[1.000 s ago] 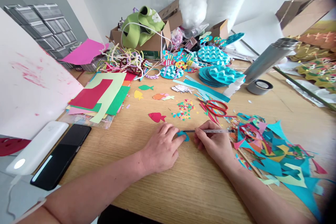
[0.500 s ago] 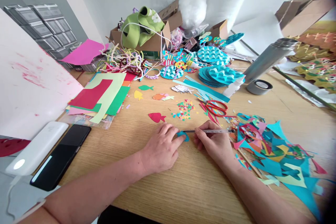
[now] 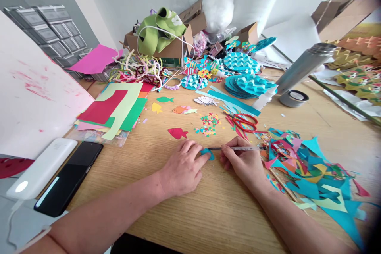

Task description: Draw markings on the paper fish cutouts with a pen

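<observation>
"What are the hands doing?"

"The left hand [image 3: 183, 166] is on the counter [image 3: 166, 222], palm down. Its fingers are a bit bent, right on a small piece of blue paper [image 3: 211, 156]. I can't tell if they pinch it or only press it flat."

"And the right hand [image 3: 242, 162]?"

"It's pinching a thin grey stick [image 3: 248, 149], kind of like a pen. The thumb and fingers are close around it. The stick lies nearly flat and its thin end points at the blue paper. I can't tell if it touches."

"So the blue paper is between the two hands?"

"Yes, at the tips of the left fingers. Just behind that hand is a red fish [image 3: 177, 133], and little colored dots [image 3: 210, 122] lie in a pile near it."

"I see scissors [image 3: 244, 122] too!"

"Those have red handles. They lie behind the right hand, on some paper strips. Next to the right arm there's a big heap of paper scraps [image 3: 309, 182]."

"And way over there?"

"A green fish [image 3: 165, 99] and a yellow fish [image 3: 156, 107], near the stack of colored paper [image 3: 131, 105]."
</observation>
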`<state>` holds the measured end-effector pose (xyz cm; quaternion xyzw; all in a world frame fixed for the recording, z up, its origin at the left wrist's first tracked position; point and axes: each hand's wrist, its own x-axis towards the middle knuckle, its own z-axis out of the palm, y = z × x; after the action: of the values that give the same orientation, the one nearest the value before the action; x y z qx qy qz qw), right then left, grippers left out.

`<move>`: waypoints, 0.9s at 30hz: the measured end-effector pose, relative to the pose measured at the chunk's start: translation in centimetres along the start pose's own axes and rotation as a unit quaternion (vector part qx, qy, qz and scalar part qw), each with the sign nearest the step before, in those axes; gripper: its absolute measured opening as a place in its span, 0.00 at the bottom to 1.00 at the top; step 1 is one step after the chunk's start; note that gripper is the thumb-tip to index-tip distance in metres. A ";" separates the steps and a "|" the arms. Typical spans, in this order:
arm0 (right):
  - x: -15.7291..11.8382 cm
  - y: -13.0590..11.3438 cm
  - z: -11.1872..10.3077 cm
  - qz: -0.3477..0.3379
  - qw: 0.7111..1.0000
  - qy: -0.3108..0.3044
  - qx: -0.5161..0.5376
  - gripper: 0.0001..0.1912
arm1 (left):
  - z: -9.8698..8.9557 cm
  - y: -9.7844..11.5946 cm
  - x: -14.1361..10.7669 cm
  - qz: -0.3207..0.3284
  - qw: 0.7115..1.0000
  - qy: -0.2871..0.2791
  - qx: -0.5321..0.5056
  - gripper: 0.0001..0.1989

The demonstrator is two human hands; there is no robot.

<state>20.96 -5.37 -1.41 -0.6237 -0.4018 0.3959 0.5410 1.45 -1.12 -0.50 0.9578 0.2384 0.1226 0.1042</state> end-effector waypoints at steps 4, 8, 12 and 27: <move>0.0 0.0 0.0 -0.002 1.000 -0.008 -0.001 0.14 | 0.0 0.0 0.0 -0.001 1.000 -0.001 -0.002 0.23; -0.1 -0.1 0.0 0.001 1.000 0.001 0.009 0.14 | 0.0 0.0 0.0 0.000 1.000 -0.002 -0.003 0.22; -0.1 -0.3 0.0 -0.001 1.000 0.014 0.006 0.14 | 0.0 -0.1 0.0 -0.001 1.000 -0.003 -0.002 0.22; -0.1 -0.3 0.0 -0.003 1.000 0.001 -0.011 0.14 | -0.2 0.0 0.1 -0.002 1.000 -0.004 -0.001 0.23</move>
<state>20.90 -5.44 -1.13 -0.6290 -0.4076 0.3892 0.5354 1.45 -1.09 -0.28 0.9577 0.2393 0.1191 0.1067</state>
